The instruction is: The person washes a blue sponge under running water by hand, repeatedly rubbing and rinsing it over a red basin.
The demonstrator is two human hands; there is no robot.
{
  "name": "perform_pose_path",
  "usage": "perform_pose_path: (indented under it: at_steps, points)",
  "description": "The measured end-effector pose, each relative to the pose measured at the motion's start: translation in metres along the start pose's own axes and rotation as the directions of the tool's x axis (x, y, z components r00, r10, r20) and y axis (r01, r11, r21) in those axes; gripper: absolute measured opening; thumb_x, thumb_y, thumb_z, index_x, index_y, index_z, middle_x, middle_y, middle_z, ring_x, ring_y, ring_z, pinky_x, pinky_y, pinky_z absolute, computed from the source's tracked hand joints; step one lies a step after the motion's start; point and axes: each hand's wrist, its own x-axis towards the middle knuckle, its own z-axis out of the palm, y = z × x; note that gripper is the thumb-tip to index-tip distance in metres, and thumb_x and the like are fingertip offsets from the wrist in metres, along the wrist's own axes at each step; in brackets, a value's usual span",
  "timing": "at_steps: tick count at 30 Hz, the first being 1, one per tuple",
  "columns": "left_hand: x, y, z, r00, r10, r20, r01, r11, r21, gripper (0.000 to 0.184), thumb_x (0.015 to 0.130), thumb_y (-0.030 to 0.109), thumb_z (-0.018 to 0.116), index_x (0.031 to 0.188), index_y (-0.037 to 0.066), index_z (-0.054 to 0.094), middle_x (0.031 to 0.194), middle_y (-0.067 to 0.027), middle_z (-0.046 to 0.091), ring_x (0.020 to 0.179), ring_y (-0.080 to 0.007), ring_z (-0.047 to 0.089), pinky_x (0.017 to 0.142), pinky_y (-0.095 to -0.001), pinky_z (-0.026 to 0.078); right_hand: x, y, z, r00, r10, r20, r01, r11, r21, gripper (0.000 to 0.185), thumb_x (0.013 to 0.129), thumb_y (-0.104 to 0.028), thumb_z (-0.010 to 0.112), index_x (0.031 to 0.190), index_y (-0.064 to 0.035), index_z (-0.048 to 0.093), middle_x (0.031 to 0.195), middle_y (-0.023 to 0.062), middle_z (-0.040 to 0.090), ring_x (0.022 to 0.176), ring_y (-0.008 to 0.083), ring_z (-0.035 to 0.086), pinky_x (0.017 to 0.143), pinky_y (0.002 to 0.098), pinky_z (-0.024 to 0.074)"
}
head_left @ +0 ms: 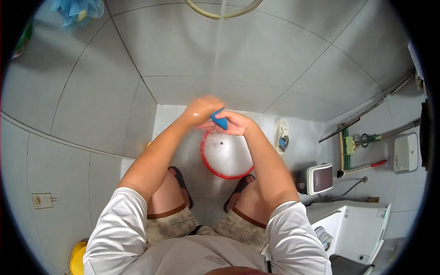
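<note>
Above the basin, my two hands meet around a small blue object with a tapered end; its kind does not show. My right hand grips it, palm partly turned up and thumb along its side. My left hand is wet and slightly blurred, closed over the object's other end, with most of its fingers hidden. Under them, a round red-rimmed basin stands on the floor with whitish, foamy-looking contents. Water falls in a thin stream just beyond the hands.
A light shoe lies right of the basin. Farther right are a lidded bin, a green-headed mop and a white appliance or basin unit. A shower hose hangs ahead by the tiled wall. Sandalled feet flank the red-rimmed basin.
</note>
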Motion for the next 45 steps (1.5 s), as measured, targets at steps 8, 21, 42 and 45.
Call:
perform_pose_path:
  at_steps: [8,21,42,45]
  points:
    - [-0.012,-0.003,0.012,0.979,-0.064,0.192,0.041,0.991,0.125,0.030,0.069,0.013,0.077,0.092,0.009,0.059,0.089,-0.0111,0.068,0.083,-0.0367,0.068,0.067,-0.0456,0.054,0.017,0.006,0.001,0.932,0.123,-0.340,-0.263,0.877,-0.402,0.019,0.088,-0.026,0.073,0.083,-0.0110,0.062,0.060,-0.0060,0.041,0.050,0.0031,0.037,0.042,0.0188,0.0292]
    - [-0.021,-0.003,0.040,0.829,-0.414,0.375,0.317,0.902,0.294,0.025,0.080,0.016,0.069,0.103,0.007,0.071,0.093,-0.0188,0.072,0.090,-0.0382,0.071,0.076,-0.0467,0.058,0.055,0.058,-0.017,0.684,-0.623,-0.379,-0.469,0.021,-0.883,0.034,0.084,-0.036,0.067,0.098,-0.0051,0.071,0.092,0.0211,0.073,0.090,0.0408,0.069,0.081,0.0489,0.0533]
    - [-0.019,-0.045,0.071,0.829,-0.524,0.198,0.558,0.747,-0.360,0.075,0.070,0.017,0.080,0.137,0.004,0.050,0.119,-0.0215,0.064,0.114,-0.0285,0.063,0.097,-0.0400,0.049,0.055,0.063,-0.027,0.342,-0.794,-0.502,-0.542,0.270,-0.796,0.030,0.080,-0.021,0.069,0.104,-0.0021,0.068,0.098,0.0251,0.071,0.096,0.0399,0.070,0.081,0.0461,0.0556]
    - [-0.007,-0.023,0.043,0.704,-0.661,0.261,0.636,0.422,-0.646,0.098,0.071,0.020,0.083,0.152,0.002,0.030,0.136,-0.0228,0.056,0.126,-0.0311,0.056,0.106,-0.0401,0.045,0.063,0.067,-0.051,0.367,-0.676,-0.640,-0.277,0.577,-0.768,0.036,0.077,-0.021,0.073,0.107,-0.0018,0.068,0.095,0.0204,0.073,0.094,0.0352,0.071,0.082,0.0414,0.0551]
